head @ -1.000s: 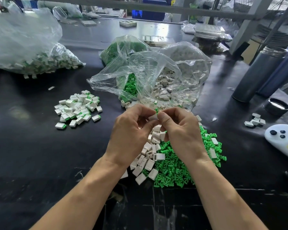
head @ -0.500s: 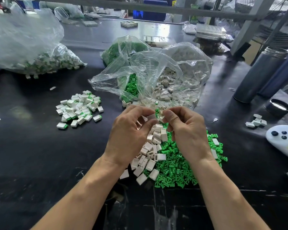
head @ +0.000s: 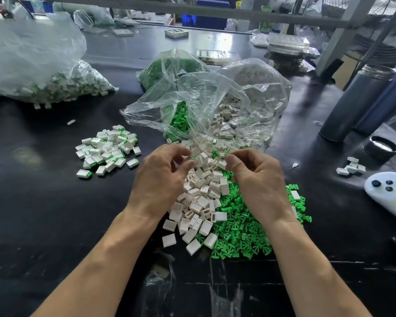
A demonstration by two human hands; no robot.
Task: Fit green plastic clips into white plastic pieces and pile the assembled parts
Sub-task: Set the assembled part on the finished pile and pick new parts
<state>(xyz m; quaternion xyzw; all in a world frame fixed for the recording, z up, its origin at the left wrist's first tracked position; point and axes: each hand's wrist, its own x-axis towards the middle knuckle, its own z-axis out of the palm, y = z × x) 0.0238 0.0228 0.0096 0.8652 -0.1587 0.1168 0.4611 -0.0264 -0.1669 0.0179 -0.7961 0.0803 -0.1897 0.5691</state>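
My left hand [head: 162, 179] and my right hand [head: 258, 181] hover a little apart above the loose white pieces [head: 199, 202], with the loose green clips [head: 242, 232] spread to their right on the black table. Left thumb and forefinger pinch a small white piece, with a speck of green showing at its end. Right thumb and forefinger pinch a green clip at their tips, and the other fingers are curled. The pile of assembled white-and-green parts [head: 108, 149] lies to the left.
An open clear bag [head: 215, 106] holding white pieces and green clips lies just behind my hands. A bag of assembled parts [head: 55, 88] sits far left. Two metal flasks [head: 357, 101], a black lid [head: 381, 146], a few white pieces [head: 351, 168] and a white controller [head: 389, 191] are on the right.
My hands, pressed together on one piece a second ago, have drawn apart. The left hand moved slightly left and the right hand slightly right.
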